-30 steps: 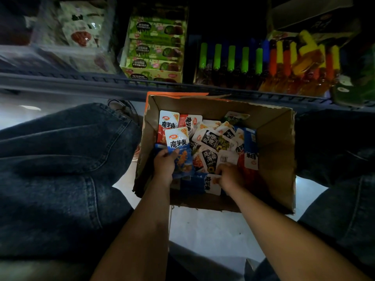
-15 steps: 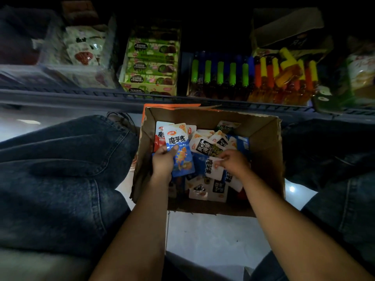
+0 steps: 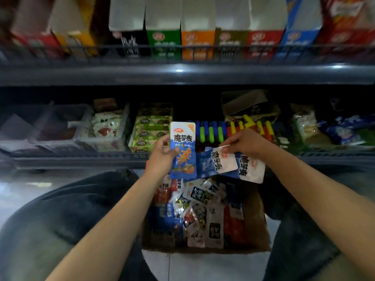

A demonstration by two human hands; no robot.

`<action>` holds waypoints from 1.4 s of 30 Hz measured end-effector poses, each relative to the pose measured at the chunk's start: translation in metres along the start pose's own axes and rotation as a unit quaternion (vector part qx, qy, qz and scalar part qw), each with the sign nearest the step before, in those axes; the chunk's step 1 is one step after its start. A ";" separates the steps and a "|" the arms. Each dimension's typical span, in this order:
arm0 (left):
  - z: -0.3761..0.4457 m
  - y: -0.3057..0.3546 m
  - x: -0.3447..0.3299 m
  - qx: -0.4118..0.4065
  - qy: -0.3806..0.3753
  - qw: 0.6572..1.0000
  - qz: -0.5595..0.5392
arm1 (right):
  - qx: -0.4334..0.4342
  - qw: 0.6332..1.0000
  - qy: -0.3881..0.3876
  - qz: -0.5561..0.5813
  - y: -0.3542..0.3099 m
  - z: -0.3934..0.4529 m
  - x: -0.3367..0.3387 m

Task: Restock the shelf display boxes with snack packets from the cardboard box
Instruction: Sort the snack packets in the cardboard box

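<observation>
Obs: Left hand (image 3: 162, 157) is raised above the cardboard box (image 3: 255, 224), thumb and curled fingers clamped on an upright blue-and-white snack packet (image 3: 183, 151). Right hand?

Rec: Right hand (image 3: 246, 142) is at the same height, fingers pinching two blue-and-white packets (image 3: 233, 162) that hang tilted, white ends down and to the right, overlapping each other. The nearer one touches the left-hand packet's edge.

Obs: Noted. Now the surroundings, largest first.

Rec: Upper shelf (image 3: 182, 75), a dark rail across the whole view. On it a row of display boxes (image 3: 197, 39), tall white backs, fronts black, green, orange, brown, red, blue; blurred, print unreadable. A wire guard runs along their lower fronts.

Obs: Below that?

Rec: Lower shelf (image 3: 77, 159), dim. Left to right: clear plastic bins (image 3: 60, 128), white packets with a red mark (image 3: 105, 126), a green carton of stacked packs (image 3: 152, 128), a row of blue, green, orange and yellow capped tubes (image 3: 215, 131) partly behind the hands, more bagged goods (image 3: 308, 126) at far right.

Obs: Person's legs?

Rec: Dark denim knees (image 3: 71, 209) either side of the box; pale tiled floor (image 3: 203, 266) between.

Obs: Box contents?

Rec: Box sits on the floor between the knees, open, below the hands. Loose packets (image 3: 198, 218) fill it: blue, red, white-and-black, lying jumbled and overlapping. Count cannot be told.

Obs: Anything held over a display box?

Rec: All three held packets sit level with the lower shelf's front, well under the display boxes.
</observation>
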State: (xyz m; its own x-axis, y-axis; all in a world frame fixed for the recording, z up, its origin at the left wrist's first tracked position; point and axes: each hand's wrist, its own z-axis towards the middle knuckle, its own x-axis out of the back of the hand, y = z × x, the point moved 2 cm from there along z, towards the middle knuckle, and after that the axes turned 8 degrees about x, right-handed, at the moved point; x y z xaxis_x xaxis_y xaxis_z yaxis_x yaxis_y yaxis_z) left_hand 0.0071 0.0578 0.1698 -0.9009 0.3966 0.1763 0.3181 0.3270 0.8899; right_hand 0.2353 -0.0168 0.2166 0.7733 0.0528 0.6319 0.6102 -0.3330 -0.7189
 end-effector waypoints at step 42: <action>-0.005 0.074 -0.001 0.151 -0.161 0.946 -0.236 | 0.224 0.941 0.253 -0.027 -0.041 -0.013 0.035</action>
State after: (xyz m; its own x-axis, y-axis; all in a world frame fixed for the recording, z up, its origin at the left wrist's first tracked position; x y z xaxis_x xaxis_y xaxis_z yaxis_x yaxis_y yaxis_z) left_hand 0.0299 0.0779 0.2379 -0.8423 0.3707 -0.3913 0.0164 0.7432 0.6689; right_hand 0.2350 -0.0136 0.2721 0.6272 -0.4347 0.6462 0.7452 0.0938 -0.6602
